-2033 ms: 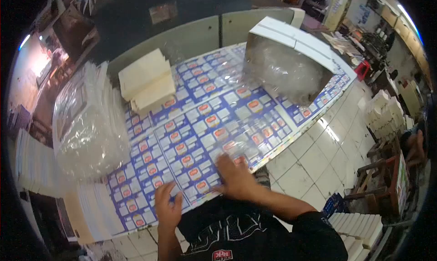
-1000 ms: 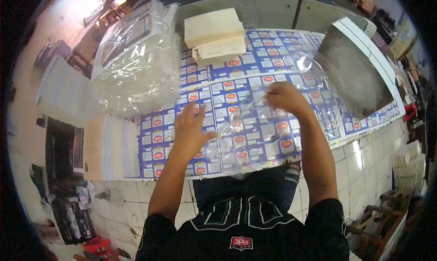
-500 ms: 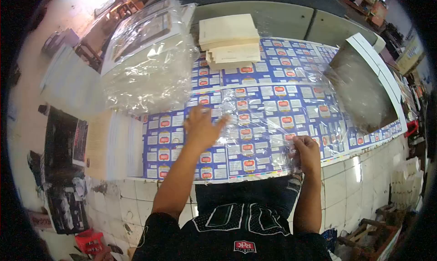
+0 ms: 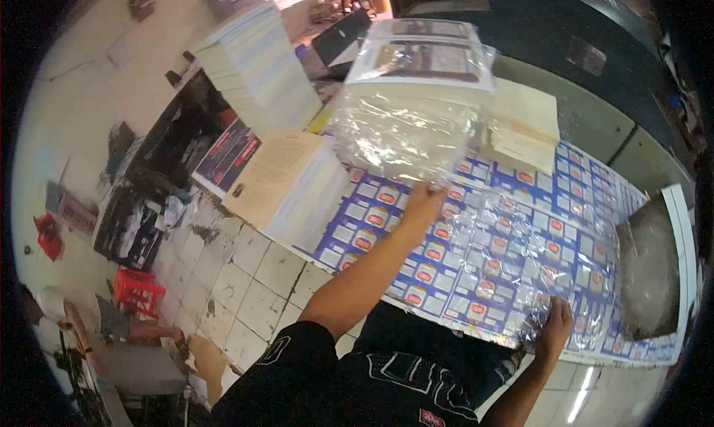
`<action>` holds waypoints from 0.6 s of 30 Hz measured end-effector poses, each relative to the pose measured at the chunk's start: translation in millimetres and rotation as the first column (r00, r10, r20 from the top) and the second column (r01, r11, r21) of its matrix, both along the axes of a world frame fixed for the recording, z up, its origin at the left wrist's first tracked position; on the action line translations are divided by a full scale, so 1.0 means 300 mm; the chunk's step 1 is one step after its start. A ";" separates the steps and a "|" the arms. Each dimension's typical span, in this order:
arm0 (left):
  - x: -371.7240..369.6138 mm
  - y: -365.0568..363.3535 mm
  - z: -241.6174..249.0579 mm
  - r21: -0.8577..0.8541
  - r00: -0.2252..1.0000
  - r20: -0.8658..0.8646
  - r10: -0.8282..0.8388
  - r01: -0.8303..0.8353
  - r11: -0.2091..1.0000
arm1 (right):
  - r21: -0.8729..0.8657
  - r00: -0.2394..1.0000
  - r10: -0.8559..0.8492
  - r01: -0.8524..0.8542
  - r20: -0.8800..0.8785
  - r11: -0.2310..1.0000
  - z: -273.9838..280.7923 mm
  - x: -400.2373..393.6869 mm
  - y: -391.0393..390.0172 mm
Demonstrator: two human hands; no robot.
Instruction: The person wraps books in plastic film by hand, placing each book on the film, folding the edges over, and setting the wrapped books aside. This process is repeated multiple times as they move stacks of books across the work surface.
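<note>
My left hand (image 4: 426, 206) is at the near edge of a pile of clear plastic bags (image 4: 405, 140), its fingers closed on the loose plastic there. The pile lies over printed sheets showing a picture. Near the front edge of the table, my right hand (image 4: 555, 329) pinches the edge of a clear plastic sheet (image 4: 513, 252). That sheet spreads flat and wrinkled over the blue printed paper covering the table (image 4: 372, 217).
Behind the plastic sheet sits a stack of cream paper (image 4: 520, 118). A dark panel with a white border (image 4: 673, 256) lies at the right end. Books (image 4: 286, 181) and a tall paper stack (image 4: 256, 74) stand left. A red crate (image 4: 139, 293) is on the floor.
My view has swung to the left. My left hand has gone from over the blue printed paper to the edge of the plastic pile and closed. My right hand keeps its pinch.
</note>
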State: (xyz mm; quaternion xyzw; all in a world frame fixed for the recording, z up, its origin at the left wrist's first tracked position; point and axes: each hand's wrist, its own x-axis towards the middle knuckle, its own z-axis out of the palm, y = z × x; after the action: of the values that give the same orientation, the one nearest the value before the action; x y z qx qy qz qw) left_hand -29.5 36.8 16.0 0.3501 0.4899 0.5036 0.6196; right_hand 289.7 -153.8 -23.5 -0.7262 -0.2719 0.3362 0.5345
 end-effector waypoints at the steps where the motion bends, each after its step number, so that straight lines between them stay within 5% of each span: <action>1: 0.025 -0.006 -0.024 0.011 1.000 0.001 0.012 -0.012 1.000 | 0.094 0.980 0.098 -0.115 0.172 0.989 -0.118 0.085 0.002; 3: 0.084 -0.029 -0.100 -0.064 0.898 -0.418 -0.139 0.124 0.990 | 0.040 0.988 0.119 -0.123 0.100 0.992 0.019 -0.001 -0.001; 4: 0.079 -0.023 -0.090 -0.068 0.898 -0.412 -0.152 0.136 0.988 | -0.016 0.992 0.121 -0.121 0.021 0.993 0.068 -0.031 -0.016; 6: 0.066 -0.001 -0.052 -0.044 0.767 -0.373 -0.522 0.547 0.836 | -0.029 0.707 0.266 -0.328 0.656 0.944 -0.015 0.020 -0.033; 7: 0.053 0.045 -0.149 0.147 0.748 -0.510 -0.425 0.563 0.813 | 0.025 0.943 0.208 -0.222 0.261 0.975 0.041 -0.014 -0.027; 8: 0.056 0.064 -0.082 -0.038 0.741 -0.441 -0.507 0.549 0.835 | -0.219 0.996 0.073 -0.081 -0.045 0.972 0.163 -0.072 -0.024; 9: 0.050 0.073 -0.088 0.077 0.870 -0.199 -0.451 0.473 0.878 | -0.030 0.984 0.125 -0.122 0.130 0.992 0.064 -0.023 -0.038; 10: 0.056 0.066 -0.044 0.044 0.908 -0.056 -0.415 0.418 0.908 | 0.011 0.982 0.159 -0.161 0.098 0.987 -0.019 0.040 -0.061; 12: 0.052 0.083 -0.061 0.073 0.933 -0.128 -0.337 0.348 0.935 | -0.033 0.996 0.032 -0.034 -0.084 0.999 0.006 0.024 -0.064; 13: 0.047 0.089 -0.073 0.072 0.928 -0.126 -0.350 0.361 0.930 | -0.042 1.000 0.012 -0.013 -0.008 0.999 -0.040 0.064 -0.062; 18: 0.020 0.028 -0.025 -0.051 0.925 0.224 -0.307 0.325 0.944 | -0.104 0.990 0.125 -0.118 0.065 0.988 0.029 0.086 -0.002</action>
State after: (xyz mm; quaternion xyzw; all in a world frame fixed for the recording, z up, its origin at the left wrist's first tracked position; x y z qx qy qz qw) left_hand -23.5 45.2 8.4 0.3409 0.3793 0.4098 0.7563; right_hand 315.4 -154.4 -14.8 -0.7456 -0.3172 0.3552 0.4662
